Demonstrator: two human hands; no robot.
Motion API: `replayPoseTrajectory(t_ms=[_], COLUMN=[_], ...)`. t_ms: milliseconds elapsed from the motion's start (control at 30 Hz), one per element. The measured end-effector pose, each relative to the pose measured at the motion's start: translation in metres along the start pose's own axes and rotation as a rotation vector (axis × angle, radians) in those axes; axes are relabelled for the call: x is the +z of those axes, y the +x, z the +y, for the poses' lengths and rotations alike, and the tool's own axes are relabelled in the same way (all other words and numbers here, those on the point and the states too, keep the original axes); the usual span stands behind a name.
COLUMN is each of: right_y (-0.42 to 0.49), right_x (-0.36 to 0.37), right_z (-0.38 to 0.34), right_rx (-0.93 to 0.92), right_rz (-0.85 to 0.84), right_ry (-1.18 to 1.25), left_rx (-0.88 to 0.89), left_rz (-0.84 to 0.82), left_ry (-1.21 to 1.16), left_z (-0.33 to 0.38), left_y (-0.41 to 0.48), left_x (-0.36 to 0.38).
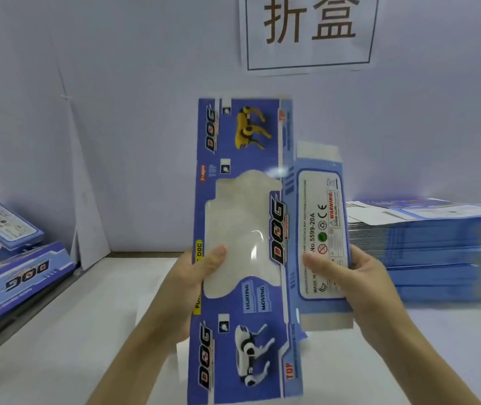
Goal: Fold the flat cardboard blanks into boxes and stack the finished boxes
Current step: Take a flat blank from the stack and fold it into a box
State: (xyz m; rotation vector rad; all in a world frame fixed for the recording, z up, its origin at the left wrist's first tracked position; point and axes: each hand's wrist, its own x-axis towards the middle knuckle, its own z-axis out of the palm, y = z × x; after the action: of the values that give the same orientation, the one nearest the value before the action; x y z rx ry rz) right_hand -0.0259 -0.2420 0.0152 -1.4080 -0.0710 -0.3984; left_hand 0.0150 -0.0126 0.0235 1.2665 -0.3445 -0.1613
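The blank (pixel 245 244) is held upright above the table (pixel 72 331), between both hands. The left hand (pixel 195 276) grips its left edge, thumb on the clear window; the right hand (pixel 350 276) grips the right panel. A stack of blanks (pixel 438 247) lies to the right, and finished boxes (pixel 14 258) lie to the left.

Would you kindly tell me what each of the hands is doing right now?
Left hand: grips the cardboard blank by its left edge.
Right hand: grips the blank's right panel.
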Motion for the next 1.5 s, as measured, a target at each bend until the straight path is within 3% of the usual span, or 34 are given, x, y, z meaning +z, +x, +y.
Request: replayPoseTrajectory(t_ms=[200,400,567,833,933,1100,1167,1200,1300,1333,1400,1500], right_y=[0.001,-0.002,-0.005,-0.006,-0.007,-0.004,0.002,0.004,0.005,0.004,0.000,-0.006], right_x=[-0.003,-0.008,-0.005,-0.001,0.004,0.010,-0.001,-0.009,-0.018,-0.015,-0.004,0.007], right_z=[-0.009,-0.016,-0.018,-0.017,-0.012,-0.005,-0.001,0.001,0.004,0.005,0.009,0.014], right_rx=[0.135,0.067,0.040,0.059,0.043,0.026,-0.074,-0.173,-0.512,-0.603,-0.732,-0.763], right_rz=[-0.142,-0.088,-0.080,-0.084,-0.044,-0.094,-0.056,-0.084,-0.250,-0.308,-0.367,-0.407], right_ry=[0.035,-0.055,-0.057,-0.032,-0.039,-0.013,-0.187,-0.402,-1.039,-1.114,-1.174,-1.164], left_rx=[0.025,-0.040,0.011,-0.011,-0.043,-0.196,-0.299,-0.352,-0.234,-0.181,-0.099,-0.326], left_rz=[-0.035,-0.123,0.004,-0.043,0.002,-0.113,-0.178,-0.172,-0.041,0.021,-0.089,-0.148], left_ry=[0.084,0.134,0.111,0.103,0.130,0.116,0.075,0.078,0.256,0.236,0.467,0.096], left_z=[0.002,0.001,-0.004,-0.004,-0.003,0.012,0.018,0.021,0.024,0.024,0.015,0.012], left_y=[0.000,-0.003,0.000,0.000,0.002,0.005,0.003,0.002,0.001,-0.004,-0.014,-0.007], left_x=[0.003,0.007,0.012,0.008,0.003,-0.030,-0.043,-0.047,-0.053,-0.053,-0.051,-0.040])
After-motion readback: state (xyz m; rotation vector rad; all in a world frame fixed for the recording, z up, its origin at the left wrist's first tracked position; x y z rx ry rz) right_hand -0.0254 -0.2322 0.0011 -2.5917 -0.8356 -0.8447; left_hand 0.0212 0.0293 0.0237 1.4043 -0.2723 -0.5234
